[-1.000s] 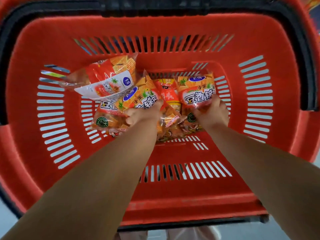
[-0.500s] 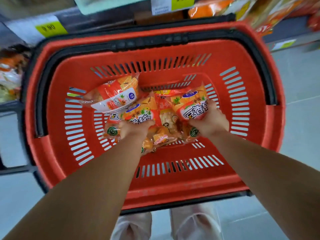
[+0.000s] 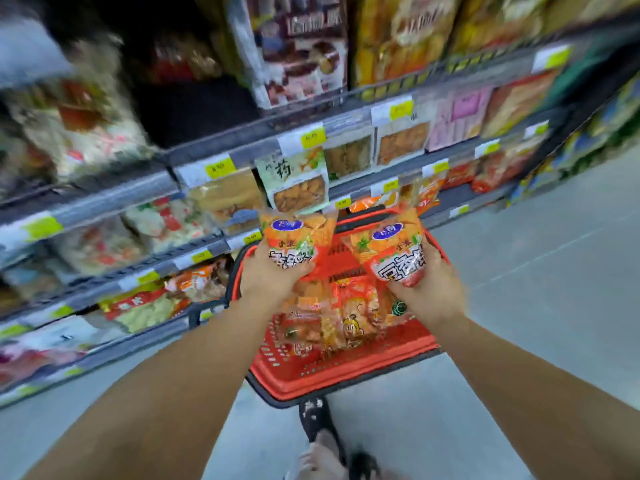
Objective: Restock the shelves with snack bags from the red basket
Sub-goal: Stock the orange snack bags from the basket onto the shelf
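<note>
Clasps one snack bag (image 3: 294, 237) in left grip (image 3: 270, 282), second bag (image 3: 391, 247) in right grip (image 3: 429, 289), above the red basket (image 3: 329, 382).

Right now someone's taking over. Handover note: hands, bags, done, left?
Hands: left hand grips one snack bag; right hand grips a second snack bag, both held up over the red basket.
More bags lie in the basket, beside the shelves.
Done: two bags picked up.
Left: shelve both, then the rest. Matching slot unclear; the shelves are blurred.
</note>
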The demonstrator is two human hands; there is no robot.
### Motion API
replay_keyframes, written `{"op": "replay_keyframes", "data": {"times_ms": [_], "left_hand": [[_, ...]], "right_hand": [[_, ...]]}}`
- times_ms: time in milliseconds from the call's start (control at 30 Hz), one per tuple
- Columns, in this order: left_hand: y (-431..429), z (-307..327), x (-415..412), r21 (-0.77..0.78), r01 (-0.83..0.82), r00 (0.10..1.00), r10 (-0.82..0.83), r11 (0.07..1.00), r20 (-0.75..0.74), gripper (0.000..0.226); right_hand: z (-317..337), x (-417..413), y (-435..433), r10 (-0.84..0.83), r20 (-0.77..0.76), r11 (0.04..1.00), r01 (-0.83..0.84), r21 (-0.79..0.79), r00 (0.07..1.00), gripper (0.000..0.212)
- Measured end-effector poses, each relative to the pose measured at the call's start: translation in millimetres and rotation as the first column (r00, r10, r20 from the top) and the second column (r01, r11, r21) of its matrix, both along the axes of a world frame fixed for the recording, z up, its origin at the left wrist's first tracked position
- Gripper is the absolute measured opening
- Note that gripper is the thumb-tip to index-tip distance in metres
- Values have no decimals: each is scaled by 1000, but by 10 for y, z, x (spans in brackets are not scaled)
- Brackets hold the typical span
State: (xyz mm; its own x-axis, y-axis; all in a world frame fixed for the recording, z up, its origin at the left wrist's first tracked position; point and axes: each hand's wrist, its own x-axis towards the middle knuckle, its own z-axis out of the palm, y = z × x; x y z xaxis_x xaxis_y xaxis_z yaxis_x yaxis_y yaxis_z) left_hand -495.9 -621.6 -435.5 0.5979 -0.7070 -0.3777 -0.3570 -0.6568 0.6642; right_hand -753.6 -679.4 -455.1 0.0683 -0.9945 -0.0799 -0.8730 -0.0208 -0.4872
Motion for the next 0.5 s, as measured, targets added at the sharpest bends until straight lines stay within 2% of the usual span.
{"op": "replay_keyframes", "data": {"times_ms": [100, 200, 300, 500], "left_hand": [[217, 535, 11, -134, -16, 1000, 15, 991, -9, 65], [499, 1018, -38, -268, -94, 995, 82, 959, -56, 69], [828, 1478, -128, -409, -110, 991, 129, 906, 19, 68], [1518, 2461, -187, -549, -85, 979, 172, 831, 110, 70]], "right_hand": [[557, -29, 142, 41, 29, 995, -38, -89, 999, 85], [1109, -61, 305, 86, 71, 984, -74, -159, 994, 80], [1618, -115, 569, 115, 54, 961, -98, -259, 992, 82], [2473, -175, 1023, 238, 34, 910, -210, -359, 971, 86]]}}
